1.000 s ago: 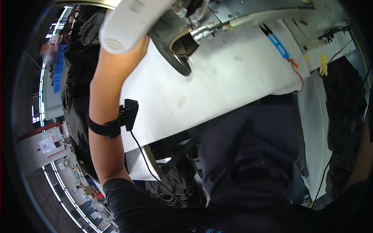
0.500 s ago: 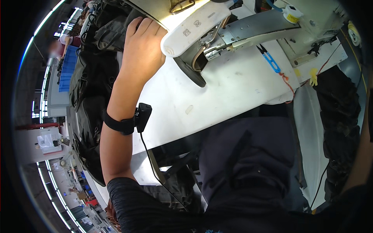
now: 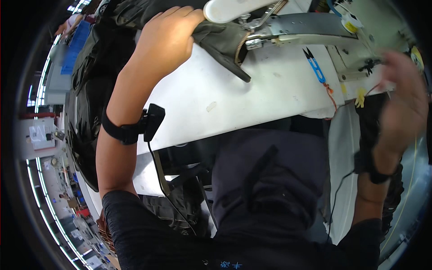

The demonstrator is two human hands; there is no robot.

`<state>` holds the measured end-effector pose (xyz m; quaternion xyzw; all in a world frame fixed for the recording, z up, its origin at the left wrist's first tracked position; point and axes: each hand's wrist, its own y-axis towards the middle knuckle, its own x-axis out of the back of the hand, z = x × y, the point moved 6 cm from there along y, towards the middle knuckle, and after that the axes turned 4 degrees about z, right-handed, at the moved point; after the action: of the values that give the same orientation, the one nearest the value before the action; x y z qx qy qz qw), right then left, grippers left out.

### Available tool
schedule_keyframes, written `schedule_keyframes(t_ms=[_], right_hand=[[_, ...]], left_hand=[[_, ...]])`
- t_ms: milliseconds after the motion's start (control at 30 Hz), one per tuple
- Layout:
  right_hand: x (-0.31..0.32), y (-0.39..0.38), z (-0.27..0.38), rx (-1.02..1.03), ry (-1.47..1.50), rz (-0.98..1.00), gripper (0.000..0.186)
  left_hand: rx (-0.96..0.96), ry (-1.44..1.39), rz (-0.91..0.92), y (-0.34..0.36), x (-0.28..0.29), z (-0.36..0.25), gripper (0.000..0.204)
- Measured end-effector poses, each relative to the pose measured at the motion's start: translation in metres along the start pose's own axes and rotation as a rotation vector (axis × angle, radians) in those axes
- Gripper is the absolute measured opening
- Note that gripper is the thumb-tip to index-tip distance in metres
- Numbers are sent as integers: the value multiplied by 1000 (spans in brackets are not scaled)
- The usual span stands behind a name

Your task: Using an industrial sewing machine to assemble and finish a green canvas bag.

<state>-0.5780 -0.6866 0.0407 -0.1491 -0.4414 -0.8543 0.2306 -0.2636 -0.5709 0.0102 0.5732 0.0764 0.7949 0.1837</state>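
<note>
My left hand point(image 3: 166, 42) is closed on a dark olive fabric bag piece point(image 3: 218, 42), with its fingers curled over the far side. A curved zipper point(image 3: 240, 48) runs along the piece, which sits at the working end of a sewing machine point(image 3: 310, 29). My right hand point(image 3: 402, 101) is raised at the far right, beside the machine's body. Motion blurs its fingers, and nothing can be made out in them. Blue thread snips point(image 3: 316, 67) lie on the white table point(image 3: 189, 117), tied to an orange cord.
More dark bags point(image 3: 94, 121) are heaped along the left edge. A blue bin point(image 3: 75, 47) stands behind them. Yellow tape point(image 3: 360, 97) hangs by the table's right corner. Dark fabric hangs at the right, and cables trail from both wrist straps.
My right hand has come up into view at the right. My left hand still grips the bag piece; the whole view has shifted, and more of the zipper shows.
</note>
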Motion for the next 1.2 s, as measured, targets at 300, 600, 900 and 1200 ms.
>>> schedule_keyframes(t_ms=[300,600,900,1200], right_hand=[[-146,20,-37,-512,438,157,25],[-164,12,-48,-502,553,240,37],[-182,-45,-46,-332,535,143,33],[-174,-28,-22,-693,1542,613,72]], left_hand=[[196,-238,340,-20,34,-20,33],[224,-210,415,-31,40,-26,34],[94,-41,203,-50,73,-13,24],[476,-486,298,-20,77,42,17]])
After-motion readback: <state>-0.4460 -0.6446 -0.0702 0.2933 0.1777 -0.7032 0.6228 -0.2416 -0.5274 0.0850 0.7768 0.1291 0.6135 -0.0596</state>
